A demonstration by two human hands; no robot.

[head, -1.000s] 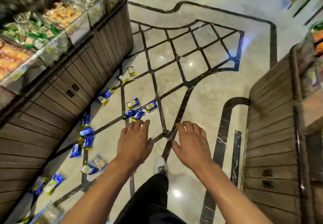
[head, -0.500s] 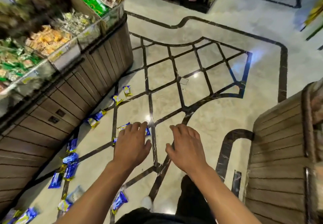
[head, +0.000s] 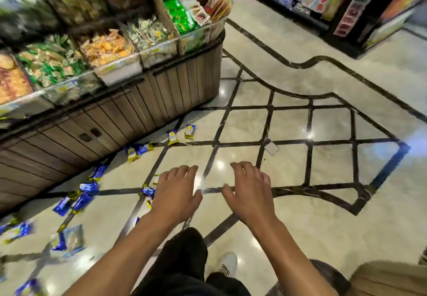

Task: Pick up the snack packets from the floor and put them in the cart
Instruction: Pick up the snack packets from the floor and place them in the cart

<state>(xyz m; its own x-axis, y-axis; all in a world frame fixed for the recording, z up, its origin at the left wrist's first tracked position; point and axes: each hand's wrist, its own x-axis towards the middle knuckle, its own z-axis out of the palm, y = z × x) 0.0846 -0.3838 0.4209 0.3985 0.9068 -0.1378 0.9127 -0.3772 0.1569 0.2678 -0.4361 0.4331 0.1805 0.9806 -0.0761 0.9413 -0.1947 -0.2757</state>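
1. Left hand (head: 176,194): held out over the floor (head: 300,226), palm down, fingers loosely spread and slightly bent; it holds nothing.
2. Right hand (head: 250,191): held out beside the left, palm down, fingers relaxed and apart; it too holds nothing.
3. Packets (head: 85,194): blue-and-yellow snack packets lie scattered on the floor along the foot of the counter (head: 138,108), from two near its rounded end (head: 190,131) down to the lower left corner. One (head: 147,190) lies just beside the left hand in the view; a clear-fronted one (head: 69,238) lies further left.
4. Cart: none is visible, so nothing shows whether any packet is in it.
5. Progress, as a judgement: the task appears at or near its start. Many packets are on the floor, neither hand carries one, and no grasp is begun.
6. Remaining: every visible packet has yet to be lifted and carried to the cart; the nearest candidate is the one by the left hand.
7. Motion blur softens the left edge; a packet count there is unreliable.
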